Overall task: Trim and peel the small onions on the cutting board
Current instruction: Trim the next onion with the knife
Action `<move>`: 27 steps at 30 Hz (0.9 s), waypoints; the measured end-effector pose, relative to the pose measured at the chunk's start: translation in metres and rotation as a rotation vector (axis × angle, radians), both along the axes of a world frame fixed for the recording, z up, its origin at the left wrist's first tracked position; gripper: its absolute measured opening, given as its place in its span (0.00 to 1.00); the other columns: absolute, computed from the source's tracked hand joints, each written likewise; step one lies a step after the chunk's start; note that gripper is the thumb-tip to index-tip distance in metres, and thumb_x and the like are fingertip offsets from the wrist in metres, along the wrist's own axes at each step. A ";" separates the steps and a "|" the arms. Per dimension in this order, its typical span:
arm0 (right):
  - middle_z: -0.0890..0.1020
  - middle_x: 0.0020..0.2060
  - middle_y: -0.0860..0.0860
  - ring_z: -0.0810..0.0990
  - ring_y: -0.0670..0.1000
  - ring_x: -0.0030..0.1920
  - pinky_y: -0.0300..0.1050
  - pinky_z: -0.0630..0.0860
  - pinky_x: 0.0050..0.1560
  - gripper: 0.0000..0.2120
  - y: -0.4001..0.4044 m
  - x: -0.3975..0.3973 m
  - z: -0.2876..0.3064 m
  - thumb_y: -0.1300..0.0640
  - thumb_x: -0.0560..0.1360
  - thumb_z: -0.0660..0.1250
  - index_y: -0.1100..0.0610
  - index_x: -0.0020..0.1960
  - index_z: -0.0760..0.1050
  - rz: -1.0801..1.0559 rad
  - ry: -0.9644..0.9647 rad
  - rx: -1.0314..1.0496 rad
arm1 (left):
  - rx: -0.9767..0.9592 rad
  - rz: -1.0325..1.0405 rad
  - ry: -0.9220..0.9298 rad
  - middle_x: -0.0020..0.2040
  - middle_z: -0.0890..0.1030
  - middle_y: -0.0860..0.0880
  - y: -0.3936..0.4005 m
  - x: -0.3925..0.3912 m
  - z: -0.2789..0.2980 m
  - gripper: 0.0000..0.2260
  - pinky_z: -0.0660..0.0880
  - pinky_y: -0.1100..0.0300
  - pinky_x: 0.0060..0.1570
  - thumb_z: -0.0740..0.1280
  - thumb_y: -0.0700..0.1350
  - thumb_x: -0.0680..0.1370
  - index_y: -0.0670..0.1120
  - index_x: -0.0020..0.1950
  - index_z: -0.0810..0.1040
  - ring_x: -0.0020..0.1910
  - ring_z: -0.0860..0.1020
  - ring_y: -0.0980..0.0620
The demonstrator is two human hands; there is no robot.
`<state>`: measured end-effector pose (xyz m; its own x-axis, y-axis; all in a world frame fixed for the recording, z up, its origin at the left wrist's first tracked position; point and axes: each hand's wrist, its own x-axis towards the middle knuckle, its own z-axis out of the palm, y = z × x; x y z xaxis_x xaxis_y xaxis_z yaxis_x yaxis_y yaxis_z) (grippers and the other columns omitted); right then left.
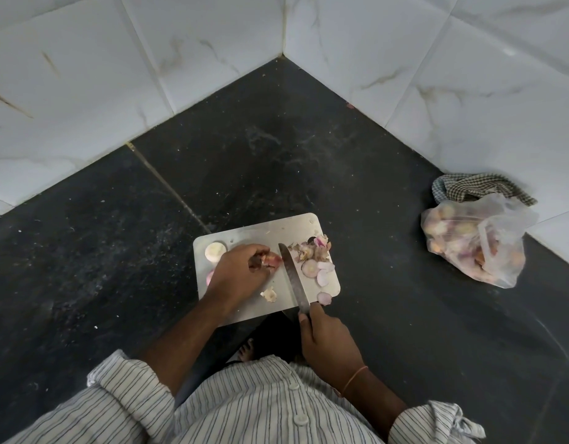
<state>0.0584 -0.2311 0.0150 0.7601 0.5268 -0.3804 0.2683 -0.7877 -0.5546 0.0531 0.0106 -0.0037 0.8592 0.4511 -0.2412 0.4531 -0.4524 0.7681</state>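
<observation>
An onion [272, 258] is pinched by the left hand [241, 273] on the board [260, 304], fingers curled round it, pressed down near the board's middle. The knife [294, 280] is gripped at the handle by the right hand [326, 339], fingers wrapped; handle itself mostly hidden. The blade is laid just right of the onion, tip pointing away from the person, edge close to or touching the onion's right end; contact cannot be told.

A pile of skins [310, 249] is seen at the board's far right corner. Cut pieces [318, 270] lie right of the blade, one more piece [324, 298] at the near right edge. A peeled white onion [215, 251] sits at the far left corner, just beside the left hand. A trimmed scrap [268, 294] lies near the left wrist.

The board is set on a dark counter [116, 251] in a tiled corner [283, 43]. A plastic bag [475, 241] of onions is placed well to the right, touching a checked cloth [478, 187] behind it. Striped sleeves [123, 402] are rolled up; a thread band [353, 379] is worn on the right wrist.
</observation>
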 end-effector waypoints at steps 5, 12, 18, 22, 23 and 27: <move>0.76 0.34 0.44 0.76 0.47 0.32 0.45 0.69 0.33 0.08 0.006 0.000 0.006 0.47 0.88 0.54 0.47 0.51 0.64 0.025 0.002 -0.009 | 0.100 -0.049 -0.001 0.65 0.83 0.57 -0.001 0.000 0.000 0.23 0.77 0.61 0.64 0.76 0.55 0.78 0.54 0.72 0.82 0.61 0.81 0.58; 0.75 0.34 0.43 0.75 0.46 0.32 0.42 0.67 0.31 0.07 0.010 -0.001 0.014 0.47 0.88 0.53 0.47 0.52 0.64 0.053 0.001 -0.040 | 0.093 -0.040 -0.004 0.57 0.84 0.61 0.001 -0.001 0.003 0.18 0.82 0.56 0.60 0.78 0.55 0.77 0.54 0.66 0.86 0.54 0.83 0.61; 0.73 0.35 0.44 0.72 0.46 0.31 0.42 0.64 0.29 0.09 0.017 0.002 0.018 0.48 0.88 0.52 0.49 0.51 0.64 0.099 -0.036 -0.101 | 0.077 -0.049 -0.012 0.54 0.84 0.64 0.001 -0.005 0.003 0.17 0.83 0.56 0.57 0.77 0.58 0.77 0.56 0.65 0.86 0.51 0.83 0.62; 0.82 0.41 0.51 0.82 0.54 0.40 0.47 0.74 0.39 0.05 0.037 0.014 0.024 0.53 0.86 0.54 0.53 0.56 0.67 0.135 -0.071 -0.165 | 0.067 -0.055 -0.011 0.55 0.84 0.63 0.002 -0.005 0.004 0.17 0.83 0.57 0.58 0.77 0.56 0.78 0.55 0.66 0.86 0.52 0.83 0.61; 0.84 0.44 0.53 0.85 0.56 0.43 0.49 0.77 0.44 0.06 0.044 0.019 0.024 0.54 0.86 0.55 0.54 0.57 0.68 0.139 -0.077 -0.172 | 0.071 -0.068 -0.008 0.55 0.84 0.62 0.002 -0.005 0.005 0.17 0.83 0.57 0.59 0.77 0.56 0.78 0.54 0.66 0.86 0.52 0.83 0.61; 0.85 0.44 0.54 0.86 0.59 0.44 0.59 0.80 0.55 0.03 0.066 0.031 0.026 0.53 0.83 0.57 0.52 0.53 0.63 0.158 -0.081 -0.187 | 0.060 -0.066 0.002 0.55 0.84 0.61 0.005 -0.007 0.006 0.16 0.83 0.55 0.57 0.76 0.58 0.78 0.56 0.64 0.86 0.52 0.83 0.60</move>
